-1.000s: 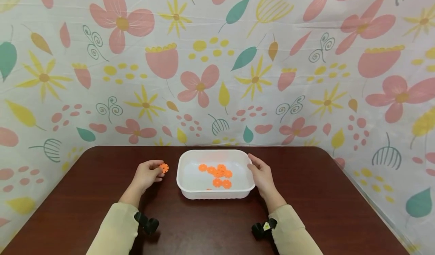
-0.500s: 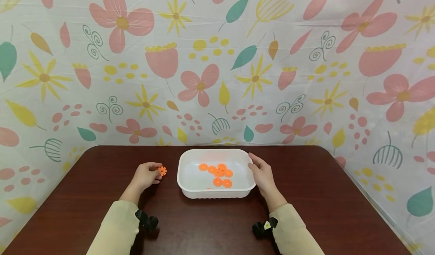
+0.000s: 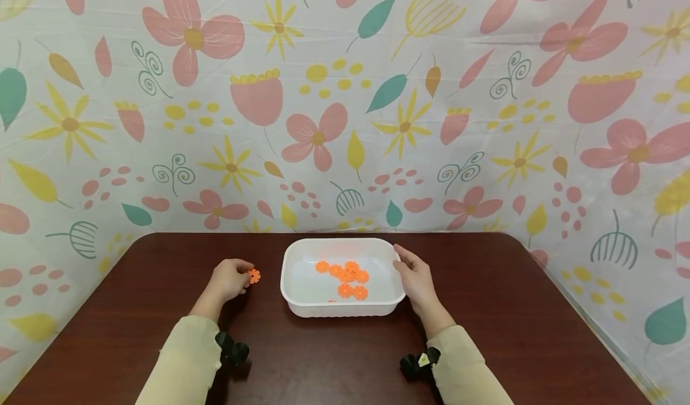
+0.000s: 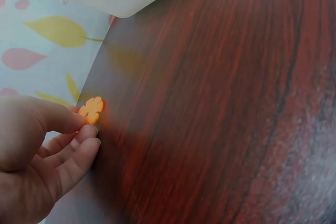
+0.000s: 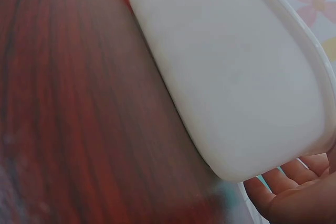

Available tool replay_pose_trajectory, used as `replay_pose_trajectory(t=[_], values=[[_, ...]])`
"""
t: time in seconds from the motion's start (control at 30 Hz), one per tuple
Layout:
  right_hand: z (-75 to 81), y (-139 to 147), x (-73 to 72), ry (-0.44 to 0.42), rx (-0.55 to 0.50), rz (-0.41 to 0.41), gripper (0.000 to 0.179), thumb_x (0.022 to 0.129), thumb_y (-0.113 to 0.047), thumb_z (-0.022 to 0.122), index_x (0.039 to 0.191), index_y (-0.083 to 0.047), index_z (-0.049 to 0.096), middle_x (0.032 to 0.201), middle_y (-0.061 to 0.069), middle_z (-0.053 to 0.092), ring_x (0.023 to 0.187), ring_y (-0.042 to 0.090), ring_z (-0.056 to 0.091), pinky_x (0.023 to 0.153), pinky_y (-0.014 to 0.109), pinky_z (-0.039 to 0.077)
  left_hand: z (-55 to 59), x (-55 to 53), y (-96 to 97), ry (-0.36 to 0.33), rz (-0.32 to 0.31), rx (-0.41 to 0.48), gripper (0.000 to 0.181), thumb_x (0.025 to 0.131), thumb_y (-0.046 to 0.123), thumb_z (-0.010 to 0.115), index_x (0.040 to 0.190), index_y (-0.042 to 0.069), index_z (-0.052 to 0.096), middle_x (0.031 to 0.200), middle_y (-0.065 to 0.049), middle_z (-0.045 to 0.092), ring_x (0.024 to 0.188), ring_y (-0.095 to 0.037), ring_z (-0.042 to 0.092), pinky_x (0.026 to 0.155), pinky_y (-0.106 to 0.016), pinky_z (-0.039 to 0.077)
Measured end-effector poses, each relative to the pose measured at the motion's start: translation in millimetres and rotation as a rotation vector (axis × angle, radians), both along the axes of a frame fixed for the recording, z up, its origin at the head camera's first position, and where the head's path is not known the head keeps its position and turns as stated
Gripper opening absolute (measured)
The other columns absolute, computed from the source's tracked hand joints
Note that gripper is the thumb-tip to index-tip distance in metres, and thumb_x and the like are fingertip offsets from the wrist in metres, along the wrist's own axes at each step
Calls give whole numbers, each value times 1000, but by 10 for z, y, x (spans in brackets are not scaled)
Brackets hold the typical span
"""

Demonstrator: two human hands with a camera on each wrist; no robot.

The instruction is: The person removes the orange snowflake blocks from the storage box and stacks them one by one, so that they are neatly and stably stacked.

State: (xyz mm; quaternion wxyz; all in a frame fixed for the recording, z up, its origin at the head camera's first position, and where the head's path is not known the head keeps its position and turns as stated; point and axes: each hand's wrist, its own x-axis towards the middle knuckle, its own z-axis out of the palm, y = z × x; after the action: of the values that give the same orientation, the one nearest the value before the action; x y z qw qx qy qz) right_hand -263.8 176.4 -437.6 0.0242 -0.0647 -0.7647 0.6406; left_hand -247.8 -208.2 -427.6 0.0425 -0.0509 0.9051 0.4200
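My left hand [image 3: 229,280] pinches an orange notched plastic disc [image 3: 254,276] between thumb and fingertips, left of the white plastic basin. In the left wrist view the slotted disc [image 4: 93,109] stands on edge at the fingertips, close over the tabletop. My right hand [image 3: 417,280] grips the right end of the white basin [image 3: 345,310], thumb at the rim and fingers along the outside wall. Several like orange discs [image 3: 360,292] lie inside, some overlapping, mostly around the middle. From the right wrist, fingers [image 5: 281,182] show under the basin's corner.
The basin stands on a dark brown wooden table [image 3: 329,363] near its far edge. A flower-patterned cloth [image 3: 345,153] hangs right behind the table. Black wrist cameras [image 3: 233,350] are strapped over both pale sleeves.
My left hand has drawn slightly left and down with the orange disc, away from the basin. The right hand and the basin have stayed in place.
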Motion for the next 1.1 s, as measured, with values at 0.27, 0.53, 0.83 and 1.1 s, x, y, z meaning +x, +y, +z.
replay_pose_trajectory(t=[0.27,0.53,0.83,1.1], values=[[-1,-4,11,6,-21,7,43,95,-10,47,138,-10,48,143,16,44,129,27,45,104,44,41,0,11,-31,10,-3,-17,34,93,5,49,125,-5,56,96,-19,65,68,-17,62,64,-33,55],[13,1,6,5,-10,2,43,95,-11,47,138,-10,48,142,16,46,125,27,48,101,42,44,14,57,-39,65,-9,-1,36,94,10,53,127,-4,54,104,-21,61,73,-21,62,64,-33,55],[28,6,19,13,-8,-1,42,95,-9,48,137,-9,49,141,17,46,125,28,48,102,43,44,15,24,-6,174,20,-46,37,93,17,57,125,-1,57,115,-22,61,91,-28,61,75,-39,53],[38,-2,34,9,-2,-2,42,95,-10,48,137,-9,49,142,17,45,124,28,48,102,42,44,82,31,81,245,16,17,36,93,18,58,125,1,57,111,-18,63,103,-32,59,77,-37,53]])
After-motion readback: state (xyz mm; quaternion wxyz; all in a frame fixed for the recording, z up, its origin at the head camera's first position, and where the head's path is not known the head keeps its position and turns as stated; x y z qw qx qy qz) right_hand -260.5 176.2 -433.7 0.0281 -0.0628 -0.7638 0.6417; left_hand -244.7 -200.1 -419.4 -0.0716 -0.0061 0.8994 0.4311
